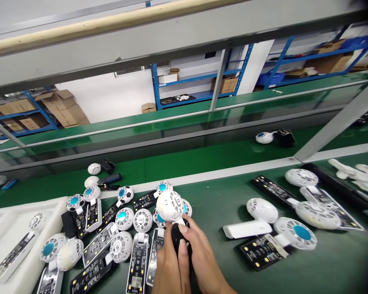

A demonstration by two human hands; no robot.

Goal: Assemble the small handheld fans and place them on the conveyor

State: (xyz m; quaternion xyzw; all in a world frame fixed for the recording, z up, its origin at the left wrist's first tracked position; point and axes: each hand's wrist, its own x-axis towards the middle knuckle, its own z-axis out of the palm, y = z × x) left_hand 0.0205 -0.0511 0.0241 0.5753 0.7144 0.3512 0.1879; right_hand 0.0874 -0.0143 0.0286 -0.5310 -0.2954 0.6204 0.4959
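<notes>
Both of my hands hold one small handheld fan (pixel 171 205), which has a round white vented head on a black handle. My left hand (pixel 168 261) wraps the handle from the left, its thumb pressed along the black surface. From the right, my right hand (pixel 202 255) closes round the same handle, its thumb near the neck. The fingers cover most of the handle. Just beyond and to the left lie several similar fans, including one with a white head (pixel 142 220) and an exposed circuit board (pixel 137 261).
At left is a white foam tray (pixel 53 206) with a fan in it. More fans (pixel 296 232) lie to the right, near a black tube (pixel 325 179). Behind runs a green conveyor belt (pixel 178 159) carrying a few fans. A grey metal post (pixel 334 118) slants up at right.
</notes>
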